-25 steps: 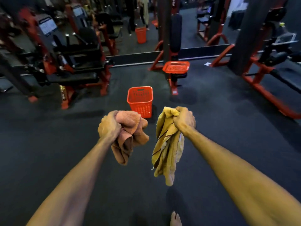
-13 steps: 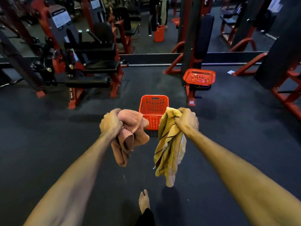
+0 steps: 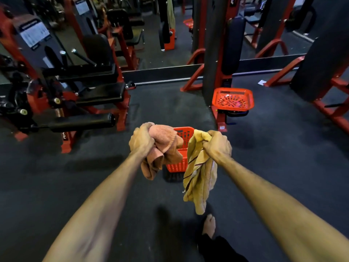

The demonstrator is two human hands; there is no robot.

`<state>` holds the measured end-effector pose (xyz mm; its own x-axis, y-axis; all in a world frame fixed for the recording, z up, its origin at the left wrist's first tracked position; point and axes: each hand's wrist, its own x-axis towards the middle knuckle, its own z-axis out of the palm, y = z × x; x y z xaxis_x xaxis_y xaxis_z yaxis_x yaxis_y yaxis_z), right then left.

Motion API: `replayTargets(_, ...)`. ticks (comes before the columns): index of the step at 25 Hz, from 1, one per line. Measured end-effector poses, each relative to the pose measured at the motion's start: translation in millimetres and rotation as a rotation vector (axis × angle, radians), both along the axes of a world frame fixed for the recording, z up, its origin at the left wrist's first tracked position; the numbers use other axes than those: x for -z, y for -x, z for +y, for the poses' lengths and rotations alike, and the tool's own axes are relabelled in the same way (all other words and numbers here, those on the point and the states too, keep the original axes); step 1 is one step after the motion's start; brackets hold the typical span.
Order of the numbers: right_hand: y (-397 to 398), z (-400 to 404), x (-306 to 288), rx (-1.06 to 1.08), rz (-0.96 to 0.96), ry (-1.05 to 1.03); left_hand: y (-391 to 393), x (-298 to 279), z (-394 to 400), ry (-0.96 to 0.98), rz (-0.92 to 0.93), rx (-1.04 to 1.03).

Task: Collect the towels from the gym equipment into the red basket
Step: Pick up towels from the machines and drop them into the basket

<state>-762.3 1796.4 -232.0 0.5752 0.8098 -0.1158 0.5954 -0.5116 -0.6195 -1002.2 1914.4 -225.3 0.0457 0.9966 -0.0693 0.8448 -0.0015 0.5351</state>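
My left hand (image 3: 141, 139) is closed around a bunched pink towel (image 3: 162, 146) that droops below the fist. My right hand (image 3: 217, 144) grips a yellow towel with dark stripes (image 3: 200, 174), which hangs down long. Both are held out in front of me at about the same height. The red basket (image 3: 184, 148) stands on the dark floor just beyond and between the two towels, which hide most of it; only part of its rim and front wall shows.
A red and black gym machine (image 3: 79, 95) with padded rollers stands at the left. A shallow red tray (image 3: 232, 100) sits on a machine seat at centre right. More red frames (image 3: 332, 106) line the right. A mirror wall runs behind. My bare foot (image 3: 208, 225) is below.
I have walked toward the red basket: it has come nearer and now sits right behind my hands. Both hands keep their towels in the same grip.
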Motion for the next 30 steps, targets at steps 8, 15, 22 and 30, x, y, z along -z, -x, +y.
replayTargets(8, -59.8, 121.6, 46.2, -0.033, 0.083, 0.084, -64.3, 30.8, 133.2, 0.064, -0.022, -0.005)
replayTargets(15, -85.3, 199.8, 65.8, -0.006, 0.125, 0.159, -114.0, 56.6, 240.2, 0.047, 0.026, 0.154)
replayTargets(22, -81.8, 253.4, 80.1, 0.203, 0.107, 0.238, -136.5, 122.8, 330.4, 0.180, -0.025, 0.349)
replayTargets(30, -55.3, 283.7, 69.5, 0.409, 0.143, 0.159, -139.0, 175.4, 371.5, 0.280, -0.091, 0.347)
